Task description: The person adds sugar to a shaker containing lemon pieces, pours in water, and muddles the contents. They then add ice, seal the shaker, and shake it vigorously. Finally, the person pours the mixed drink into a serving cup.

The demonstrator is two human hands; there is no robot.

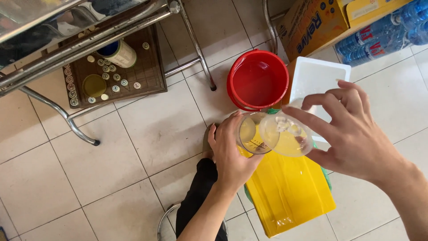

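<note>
Clear plastic cup (254, 134) with printed measuring marks, held upright in left hand (229, 154), fingers wrapped closed around its side, above a yellow lidded bin (290, 192). Second clear cup (285, 134) gripped in right hand (352, 131), tipped on its side, mouth touching the first cup's rim; ice and pale liquid visible inside, so pouring looks under way but unfinished, amount already moved across hard to tell. Directly beyond the cups, red bucket (257, 80) holding liquid, white foam box (318, 78) just beside it. Further back, cardboard carton (312, 24) and wrapped water bottles (383, 35). Upper left, metal table legs (196, 49) over a wooden game board (113, 67) with round pieces. Nothing blocking the cups.
</note>
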